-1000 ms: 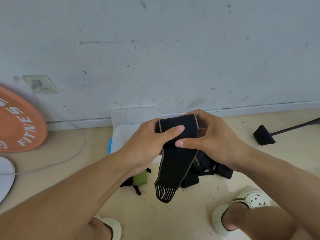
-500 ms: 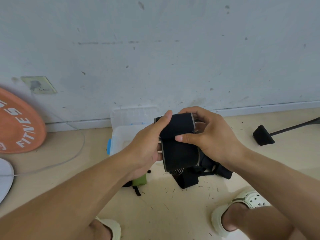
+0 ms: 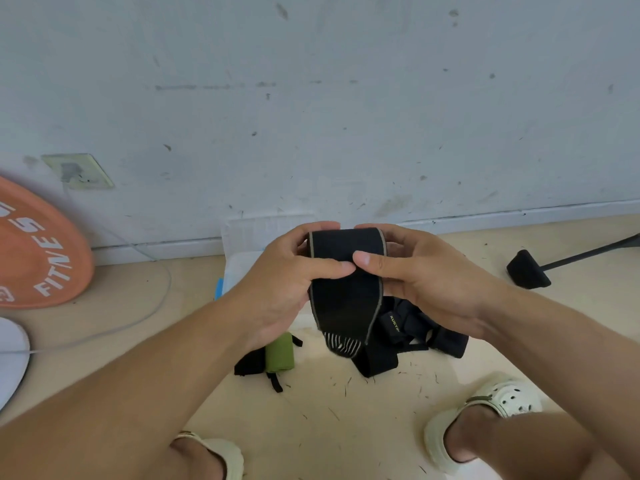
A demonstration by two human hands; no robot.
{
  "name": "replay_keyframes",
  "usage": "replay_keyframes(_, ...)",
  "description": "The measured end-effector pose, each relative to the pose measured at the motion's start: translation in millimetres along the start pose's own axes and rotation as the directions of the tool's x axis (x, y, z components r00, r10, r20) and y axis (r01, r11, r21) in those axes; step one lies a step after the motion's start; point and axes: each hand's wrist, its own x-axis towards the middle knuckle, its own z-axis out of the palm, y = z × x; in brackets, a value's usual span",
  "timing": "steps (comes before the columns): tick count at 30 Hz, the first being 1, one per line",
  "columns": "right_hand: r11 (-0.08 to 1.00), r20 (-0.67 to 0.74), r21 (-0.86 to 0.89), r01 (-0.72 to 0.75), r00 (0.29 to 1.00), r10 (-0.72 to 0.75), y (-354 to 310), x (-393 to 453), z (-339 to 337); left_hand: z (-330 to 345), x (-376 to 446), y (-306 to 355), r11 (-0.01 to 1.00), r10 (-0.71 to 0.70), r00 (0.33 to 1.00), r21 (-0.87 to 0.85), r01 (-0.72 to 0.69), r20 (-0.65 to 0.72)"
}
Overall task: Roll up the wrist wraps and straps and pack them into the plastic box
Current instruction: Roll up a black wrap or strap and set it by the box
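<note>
- Two hands, left hand (image 3: 277,289) and right hand (image 3: 426,282), pinch a black wrist wrap (image 3: 346,289) at frame centre, fingers curled round it.
- Behind them, a plastic box (image 3: 242,244) sits against the wall.

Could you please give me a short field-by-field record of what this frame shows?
held item: black wrist wrap, partly rolled, striped end hanging
left hand: grips the wrap's left side
right hand: grips the wrap's right side
plastic box: on the floor behind the hands, contents hidden
still on floor: black straps; green-and-black strap
nearby: orange weight plate
</note>
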Motion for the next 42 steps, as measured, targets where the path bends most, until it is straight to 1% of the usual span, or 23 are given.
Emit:
replay_keyframes(3,1.0,-0.012,0.02,0.001,1.0,-0.001,-1.7,0.3,-3.4,-1.2,0.4,0.5,1.0,0.02,1.0,-0.007,-0.019,0.019)
replay_keyframes(7,0.999,-0.025,0.035,-0.003,1.0,0.004,-3.3,0.7,-6.7,-1.6,1.6,-0.7,0.996,0.059,0.998,0.06,-0.06,0.009)
replay_keyframes(8,1.0,-0.028,0.023,-0.001,1.0,0.001,-3.0,0.6,-6.8,-1.8,2.1,-1.3,0.995,0.062,0.998,0.074,-0.062,0.001)
replay_keyframes(11,0.995,-0.055,-0.098,0.033,0.998,-0.039,-2.7,-1.0,-5.4,-1.6,2.4,-1.6,0.991,0.064,0.998,0.12,-0.062,-0.01)
replay_keyframes(13,0.988,-0.07,-0.147,0.049,0.996,-0.06,-2.2,-2.1,-4.2,-1.5,2.2,-1.5,0.989,0.064,0.998,0.137,-0.062,-0.013)
replay_keyframes(16,0.984,-0.088,-0.166,0.068,0.993,-0.084,-1.6,-3.2,-4.1,0.2,1.5,-1.3,0.988,0.075,0.997,0.137,-0.073,-0.01)
replay_keyframes(21,0.969,-0.111,-0.216,0.117,0.984,-0.143,-1.5,-4.8,-3.3,2.4,0.7,-1.3,0.996,0.054,0.998,0.066,-0.055,0.023)
replay_keyframes(25,0.955,-0.134,-0.267,0.13,0.976,-0.17,1.2,-4.5,-1.3,1.0,2.7,-1.8,0.995,0.03,1.0,0.097,-0.03,0.001)
replay_keyframes(29,0.964,-0.134,-0.231,0.132,0.977,-0.166,2.2,-4.5,-1.0,2.0,2.0,-2.2,0.996,0.026,1.0,0.091,-0.025,-0.007)
replay_keyframes(32,0.976,-0.126,-0.168,0.139,0.979,-0.161,3.0,-4.7,-0.2,3.6,0.7,-1.9,0.998,0.032,0.999,0.063,-0.03,-0.02)
replay_keyframes(36,0.985,-0.141,-0.08,0.155,0.976,-0.165,3.8,-4.2,0.8,5.8,-2.0,0.3,1.0,-0.022,1.0,0.018,0.022,0.004)
replay_keyframes(39,0.987,-0.127,-0.065,0.146,0.98,-0.153,3.5,-2.7,0.2,7.2,-3.0,1.2,0.998,-0.054,0.998,-0.032,0.055,0.01)
replay_keyframes(42,0.991,-0.106,-0.067,0.115,0.987,-0.122,3.4,-1.3,1.6,6.2,-2.7,1.8,0.996,-0.057,0.998,-0.065,0.055,-0.026)
